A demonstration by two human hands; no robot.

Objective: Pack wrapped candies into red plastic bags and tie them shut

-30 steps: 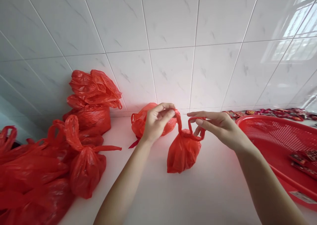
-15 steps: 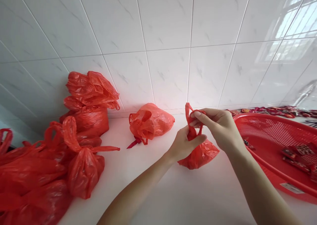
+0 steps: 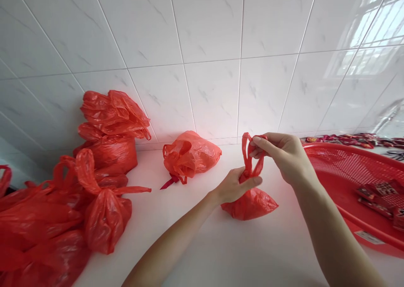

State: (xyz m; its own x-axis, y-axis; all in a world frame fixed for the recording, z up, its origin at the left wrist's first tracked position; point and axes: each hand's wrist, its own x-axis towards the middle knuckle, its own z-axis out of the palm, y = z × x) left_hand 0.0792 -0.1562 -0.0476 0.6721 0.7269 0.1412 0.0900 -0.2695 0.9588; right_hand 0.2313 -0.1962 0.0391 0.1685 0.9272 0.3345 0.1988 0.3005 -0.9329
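Observation:
A small red plastic bag (image 3: 251, 205) rests on the white counter, its lower part bulging and its neck gathered. My left hand (image 3: 235, 186) is closed around that neck, thumb pointing right. Above it, my right hand (image 3: 280, 154) pinches the handle loops of the same bag between thumb and fingers. The loops stand up in a narrow ring over the neck. What the bag contains cannot be seen. Left of my hands, another red bag (image 3: 202, 154) lies on its side by the wall, with a dark red strip at its mouth.
Many filled red bags (image 3: 41, 224) are piled at the left, one tied bag (image 3: 107, 219) in front. A red plastic basket (image 3: 334, 152) with several small packets (image 3: 378, 198) stands at right. More packets (image 3: 347, 140) lie along the tiled wall (image 3: 211, 97).
My right hand has moved slightly up and right, drawing the handle loops taller. My left hand still grips the neck, and the bag's body sits a little lower.

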